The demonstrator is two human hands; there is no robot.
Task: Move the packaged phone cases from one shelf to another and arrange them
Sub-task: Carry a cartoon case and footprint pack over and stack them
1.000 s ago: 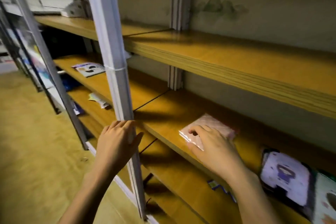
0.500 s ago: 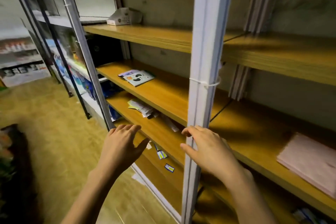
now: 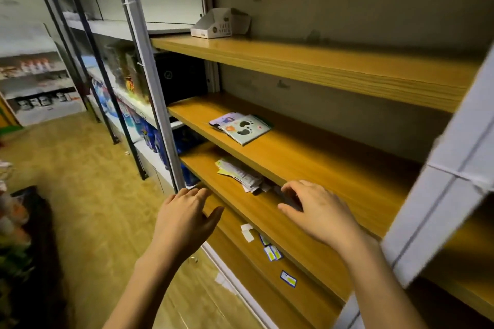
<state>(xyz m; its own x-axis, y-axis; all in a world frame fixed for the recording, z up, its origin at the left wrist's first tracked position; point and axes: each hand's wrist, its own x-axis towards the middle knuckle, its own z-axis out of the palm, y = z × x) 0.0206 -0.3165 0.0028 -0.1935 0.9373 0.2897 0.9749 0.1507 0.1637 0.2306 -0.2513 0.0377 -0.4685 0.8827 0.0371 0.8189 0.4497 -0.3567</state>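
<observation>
Hovering before the shelves (image 3: 334, 168), left hand (image 3: 187, 216) and right hand (image 3: 318, 211) are loosely open, gripping nothing, at 7 and 5 o'clock from the stacked cases (image 3: 242, 128).

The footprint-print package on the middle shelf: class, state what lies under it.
A second packaged case, purple and blue, pokes out from under the footprint package at its far-left edge. The rest of it is covered, as is anything else beneath.

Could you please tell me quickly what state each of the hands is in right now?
Left hand: open, empty.
Right hand: open, over the shelf, gripping nothing.
</observation>
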